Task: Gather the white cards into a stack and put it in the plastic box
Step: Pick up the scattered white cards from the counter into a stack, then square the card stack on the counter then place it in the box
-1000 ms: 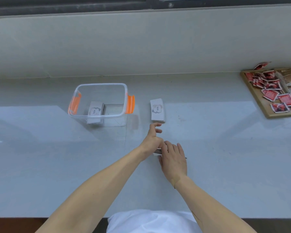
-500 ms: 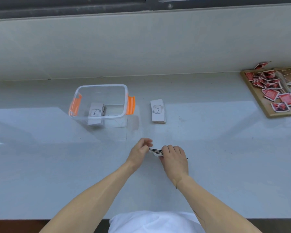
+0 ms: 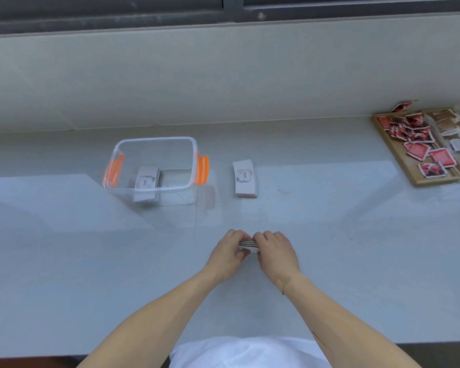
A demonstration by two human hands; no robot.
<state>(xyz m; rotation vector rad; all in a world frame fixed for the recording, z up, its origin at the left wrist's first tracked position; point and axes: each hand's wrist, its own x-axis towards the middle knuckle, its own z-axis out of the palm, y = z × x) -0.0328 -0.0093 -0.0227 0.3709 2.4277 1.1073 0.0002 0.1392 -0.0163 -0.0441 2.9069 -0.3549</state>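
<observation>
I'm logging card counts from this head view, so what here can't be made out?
- Held stack: the left hand and right hand cover all but a sliver of its edge, so its count and face are hidden.
- Stack in the plastic box: its lower part blurs behind the clear wall; count unreadable.
- Wooden tray: cut off by the right edge.
- Loose stack: too small to count.

A single head-worn wide-angle view looks forward and steeply down onto the grey counter; the wall lies far, the forearms close beneath.
</observation>
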